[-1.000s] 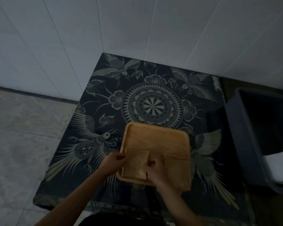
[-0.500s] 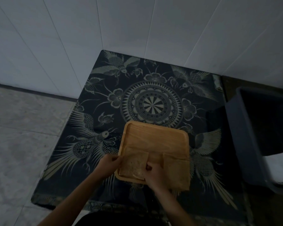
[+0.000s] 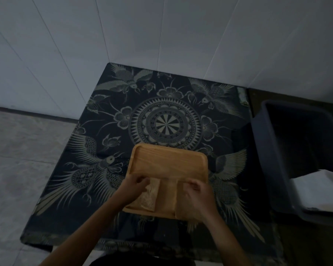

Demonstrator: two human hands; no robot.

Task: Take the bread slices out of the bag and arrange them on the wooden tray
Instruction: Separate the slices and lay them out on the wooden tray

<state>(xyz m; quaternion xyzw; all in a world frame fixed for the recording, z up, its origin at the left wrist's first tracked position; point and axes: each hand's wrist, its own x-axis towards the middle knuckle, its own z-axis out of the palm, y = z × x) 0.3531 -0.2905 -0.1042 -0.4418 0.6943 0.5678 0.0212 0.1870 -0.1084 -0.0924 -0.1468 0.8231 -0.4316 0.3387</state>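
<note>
A wooden tray (image 3: 169, 164) lies on a dark patterned cloth. One bread slice (image 3: 150, 197) lies flat in the tray's near left corner. My left hand (image 3: 134, 190) rests on the slice's left edge with its fingers curled on the far corner. The bread bag (image 3: 180, 205), a tan flat shape, lies over the tray's near right corner and juts past the rim. My right hand (image 3: 199, 196) covers most of it, fingers pinched at its far end. The light is dim, so the bag's contents are hidden.
The table's cloth (image 3: 161, 121) with birds and a round medallion reaches the white tiled wall behind. A dark plastic bin (image 3: 271, 150) stands close on the right, with something white (image 3: 323, 191) at its near end. Grey floor (image 3: 17, 160) lies to the left.
My right hand has left the slice and moved right onto the bag. The slice has settled flat in the tray's near left corner, with my left hand still on it.
</note>
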